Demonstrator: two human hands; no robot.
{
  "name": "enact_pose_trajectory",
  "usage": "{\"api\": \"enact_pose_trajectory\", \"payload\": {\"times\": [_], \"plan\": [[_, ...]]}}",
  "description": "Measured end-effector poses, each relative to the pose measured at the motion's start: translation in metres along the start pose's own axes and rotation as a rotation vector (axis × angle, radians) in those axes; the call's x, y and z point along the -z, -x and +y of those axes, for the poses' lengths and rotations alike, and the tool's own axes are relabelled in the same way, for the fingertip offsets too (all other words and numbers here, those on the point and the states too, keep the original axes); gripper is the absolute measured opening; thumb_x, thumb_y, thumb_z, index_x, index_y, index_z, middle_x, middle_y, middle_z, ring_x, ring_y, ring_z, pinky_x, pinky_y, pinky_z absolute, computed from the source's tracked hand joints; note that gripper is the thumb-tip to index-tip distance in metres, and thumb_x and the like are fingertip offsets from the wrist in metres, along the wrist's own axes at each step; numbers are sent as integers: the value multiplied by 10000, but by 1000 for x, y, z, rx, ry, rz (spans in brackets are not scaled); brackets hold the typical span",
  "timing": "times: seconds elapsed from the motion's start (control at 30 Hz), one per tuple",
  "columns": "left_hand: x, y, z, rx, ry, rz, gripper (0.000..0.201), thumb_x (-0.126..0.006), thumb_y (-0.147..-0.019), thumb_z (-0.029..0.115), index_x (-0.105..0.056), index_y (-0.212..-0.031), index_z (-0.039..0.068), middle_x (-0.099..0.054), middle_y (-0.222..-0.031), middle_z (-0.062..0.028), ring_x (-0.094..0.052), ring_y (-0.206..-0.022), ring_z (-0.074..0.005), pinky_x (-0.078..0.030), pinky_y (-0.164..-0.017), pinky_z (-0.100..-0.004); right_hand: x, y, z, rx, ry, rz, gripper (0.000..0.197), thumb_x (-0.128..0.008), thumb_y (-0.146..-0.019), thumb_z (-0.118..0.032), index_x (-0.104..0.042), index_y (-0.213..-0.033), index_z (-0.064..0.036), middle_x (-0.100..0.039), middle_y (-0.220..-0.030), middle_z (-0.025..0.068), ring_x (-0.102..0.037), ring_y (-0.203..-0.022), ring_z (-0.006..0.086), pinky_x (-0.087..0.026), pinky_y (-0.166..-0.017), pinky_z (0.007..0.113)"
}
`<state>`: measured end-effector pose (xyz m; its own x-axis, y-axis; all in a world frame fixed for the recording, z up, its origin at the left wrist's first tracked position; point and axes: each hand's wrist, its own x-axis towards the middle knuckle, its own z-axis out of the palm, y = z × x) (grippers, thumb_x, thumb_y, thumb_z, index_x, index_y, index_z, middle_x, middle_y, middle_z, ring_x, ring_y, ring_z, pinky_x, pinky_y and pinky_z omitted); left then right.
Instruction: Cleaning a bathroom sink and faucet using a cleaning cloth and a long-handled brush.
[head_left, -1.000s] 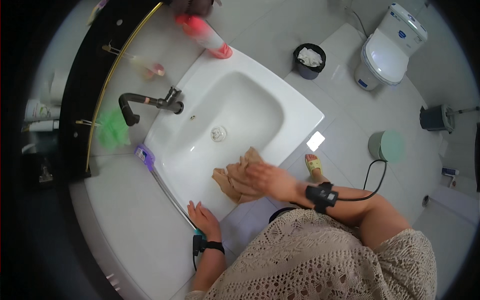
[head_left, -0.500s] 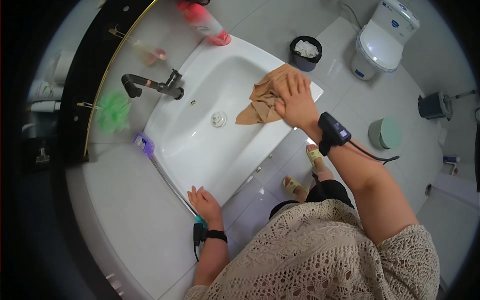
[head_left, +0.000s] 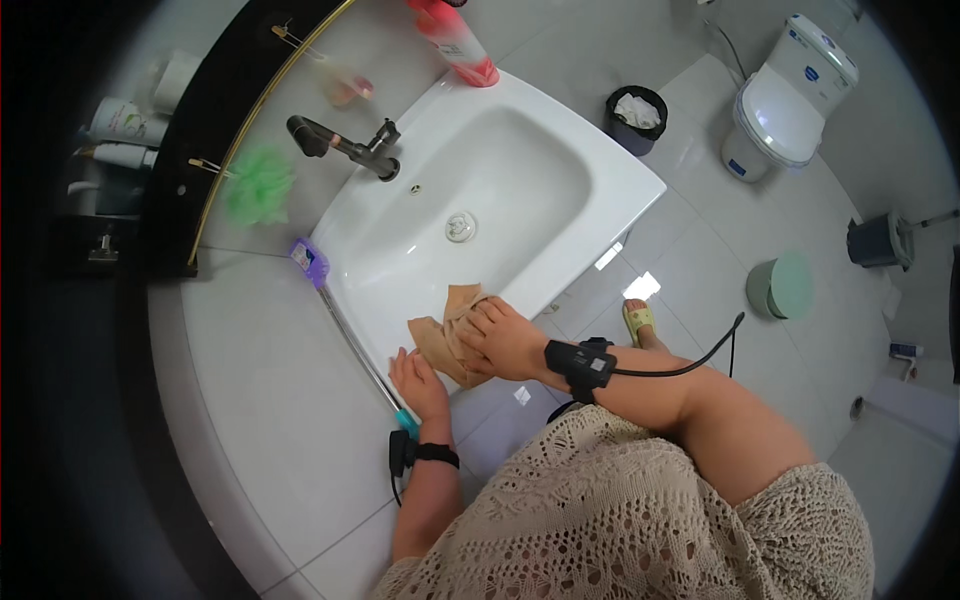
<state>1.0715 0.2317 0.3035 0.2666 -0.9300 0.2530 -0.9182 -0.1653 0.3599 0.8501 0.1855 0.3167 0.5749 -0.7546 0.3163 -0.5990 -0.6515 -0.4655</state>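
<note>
A tan cloth (head_left: 440, 338) lies crumpled over the near left rim of the white sink (head_left: 627, 188). My right hand (head_left: 508, 340) presses down on it, fingers curled into its folds. Close beside the cloth, my left hand (head_left: 420, 388) rests on the sink's near left corner with its fingers stretched out and nothing in them. Whether its fingertips touch the cloth I cannot tell. The drain stopper (head_left: 461, 227) shows in the basin, and the dark faucet (head_left: 350, 150) stands at the back.
A purple-headed brush or wiper with a long handle (head_left: 350, 340) leans along the sink's left side. Behind stand a pink-and-white bottle (head_left: 460, 50) and a hanging green bath puff (head_left: 260, 187). A trash bin (head_left: 637, 122), toilet (head_left: 778, 115) and green bucket (head_left: 780, 287) are to the right.
My right hand has moved the cloth from the sink's right corner along the front rim to the near left, beside my left hand. My left hand has stayed at its corner.
</note>
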Motion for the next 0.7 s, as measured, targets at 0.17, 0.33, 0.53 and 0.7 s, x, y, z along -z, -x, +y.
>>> {"api": "enact_pose_trajectory", "payload": {"times": [0.17, 0.33, 0.53, 0.7], "plan": [[-7, -10, 69, -133, 292, -171, 385, -417, -999, 266, -609, -1138, -38, -559, -1250, -229, -504, -1200, -364, -371, -1036, -446, 28, -2, 13, -98, -559, 88, 232, -639, -802, -198, -670, -946, -18, -626, -1048, 149, -554, -1079, 341, -405, -1003, 436], [-15, -42, 124, -105, -150, -611, 499, -419, -968, 410, -579, -1206, 1, -609, -1145, -262, -544, -1133, -406, -370, -1027, -450, 66, 13, 103, -259, 55, 397, 191, -633, -746, -101, -673, -917, -28, -624, -1115, 148, -523, -1164, 329, -399, -1013, 444], [-64, -95, -3, -22, -9, -1061, 682, -267, -956, 558, -398, -1445, 101, -370, -1478, -207, -317, -1392, -340, -226, -1139, -392, 101, 24, 164, -392, 207, 150, 363, -509, -907, -311, -666, -1109, -53, -517, -1367, 132, -357, -1365, 276, -190, -1160, 471], [-89, -109, 61, 28, -330, -1065, 640, -274, -966, 486, -304, -1491, 121, -212, -1572, -135, -197, -1451, -274, -168, -1149, -480, 110, 38, 171, -466, 272, 90, 413, -486, -898, -367, -672, -1126, -77, -514, -1379, 104, -341, -1380, 251, -163, -1173, 469]]}}
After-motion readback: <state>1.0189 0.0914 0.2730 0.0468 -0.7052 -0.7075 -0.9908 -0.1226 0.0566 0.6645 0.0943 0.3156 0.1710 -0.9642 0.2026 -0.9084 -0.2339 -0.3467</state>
